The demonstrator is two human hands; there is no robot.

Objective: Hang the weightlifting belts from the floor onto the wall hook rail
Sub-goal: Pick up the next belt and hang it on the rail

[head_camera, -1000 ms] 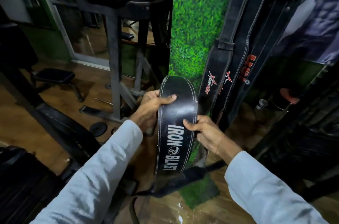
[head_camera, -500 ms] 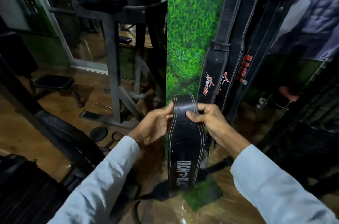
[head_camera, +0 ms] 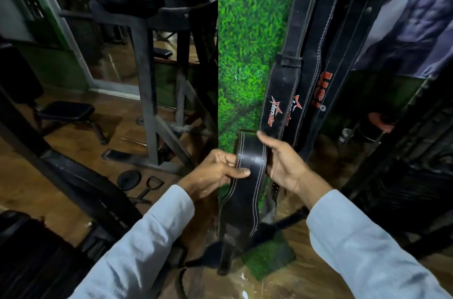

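A black leather belt [head_camera: 247, 190] with white stitching hangs in front of me, its lower end near the floor. My left hand [head_camera: 215, 171] grips its left edge, thumb across the front. My right hand [head_camera: 282, 163] holds the right edge near the top, forefinger stretched over the upper end. Several black belts [head_camera: 294, 73] hang on the wall just right of the grass-print panel, one marked Kenstar, another USI [head_camera: 323, 87]. The hook rail is out of view above.
A grass-print wall panel [head_camera: 250, 41] stands straight ahead. A steel machine frame [head_camera: 147, 92] and a padded seat [head_camera: 66, 111] are on the left. A weight plate [head_camera: 129, 179] and a cable handle [head_camera: 149, 188] lie on the wooden floor. A dark strap [head_camera: 277, 225] lies below.
The belt has slid down through my hands, so the IRON BLAST lettering has gone out of sight. Both hands now hold near its narrow upper end, a little lower and to the right.
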